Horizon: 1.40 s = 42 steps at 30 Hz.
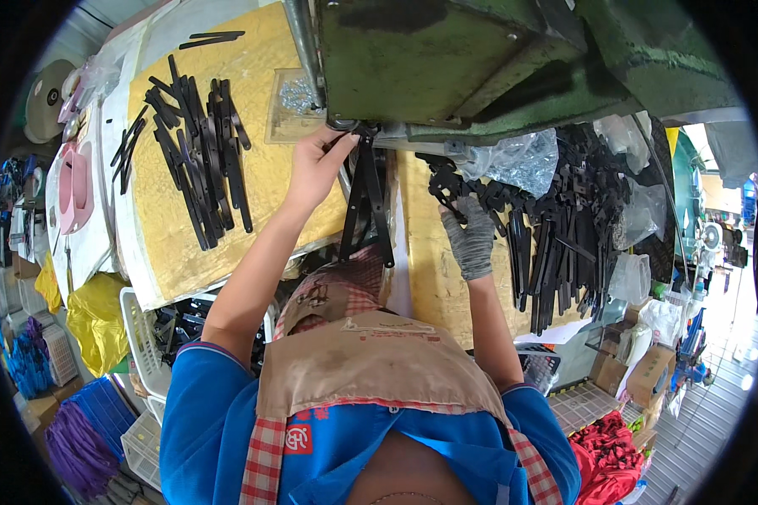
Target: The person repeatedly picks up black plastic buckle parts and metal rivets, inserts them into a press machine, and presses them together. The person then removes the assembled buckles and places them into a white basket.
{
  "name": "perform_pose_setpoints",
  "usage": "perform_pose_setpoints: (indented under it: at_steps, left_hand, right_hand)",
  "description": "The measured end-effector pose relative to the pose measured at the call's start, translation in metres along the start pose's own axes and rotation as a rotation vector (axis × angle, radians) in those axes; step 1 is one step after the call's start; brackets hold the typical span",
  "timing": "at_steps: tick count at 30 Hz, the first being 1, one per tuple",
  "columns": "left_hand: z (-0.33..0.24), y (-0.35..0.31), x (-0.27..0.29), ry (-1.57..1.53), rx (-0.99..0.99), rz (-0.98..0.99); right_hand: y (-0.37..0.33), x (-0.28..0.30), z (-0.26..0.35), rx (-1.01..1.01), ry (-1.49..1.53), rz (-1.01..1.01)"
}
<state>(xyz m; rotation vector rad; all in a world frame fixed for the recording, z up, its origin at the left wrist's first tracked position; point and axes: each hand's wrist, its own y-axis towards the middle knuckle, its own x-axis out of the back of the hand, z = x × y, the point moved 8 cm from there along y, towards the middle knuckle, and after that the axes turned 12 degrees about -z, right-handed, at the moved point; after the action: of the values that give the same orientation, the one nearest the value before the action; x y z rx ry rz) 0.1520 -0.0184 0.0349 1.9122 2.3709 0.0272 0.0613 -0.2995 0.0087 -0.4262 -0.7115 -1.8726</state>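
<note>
My bare left hand [316,168] is closed, thumb and fingers pinching the top of a pair of joined black strips [364,198] beneath the green machine [446,67]. The strips hang toward me and spread apart at their lower ends; holes show along them. My right hand [470,240], in a grey knitted glove, is at the left edge of a heap of small black parts [564,172]. Its fingers close around a small black part [449,200], whose exact shape is partly hidden by the glove.
Loose black strips [198,151] lie on the yellow board [269,42] at left. A clear tray [288,126] holds small shiny fasteners. More long black strips [552,269] lie in rows at right, beside plastic bags [522,164]. A white basket [139,337] stands below the left board.
</note>
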Motion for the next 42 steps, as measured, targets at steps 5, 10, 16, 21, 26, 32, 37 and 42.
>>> perform_pose_setpoints:
  at_steps: [5,10,16,21,26,32,37,42]
  left_hand:
    - [-0.011,-0.002,-0.009,0.068,-0.047,0.036]
    - [-0.013,-0.007,-0.011,0.264,-0.358,-0.067]
    - [0.085,-0.042,0.043,-0.539,0.443,-0.676]
    - [0.111,-0.07,0.049,-0.799,0.865,-0.518]
    - [0.08,-0.062,0.048,-0.646,0.725,-0.253]
    - [0.028,-0.041,0.047,-0.111,0.318,-0.135]
    - [-0.012,-0.011,0.011,0.188,-0.05,-0.132]
    - [-0.023,-0.008,-0.013,0.498,-0.607,-0.096]
  right_hand:
    - [-0.005,-0.008,-0.009,0.005,0.019,0.009]
    - [-0.004,-0.007,0.014,0.014,0.073,0.009]
    - [0.022,-0.024,0.034,-0.173,0.38,0.165]
    - [0.061,-0.081,0.076,-0.29,0.712,0.298]
    - [0.099,-0.144,0.08,0.517,0.215,0.131]
    - [0.088,-0.171,0.054,-0.17,0.282,0.603]
    - [0.062,-0.171,0.014,-0.916,1.154,0.375]
    - [0.05,-0.168,0.014,-1.055,1.302,0.356]
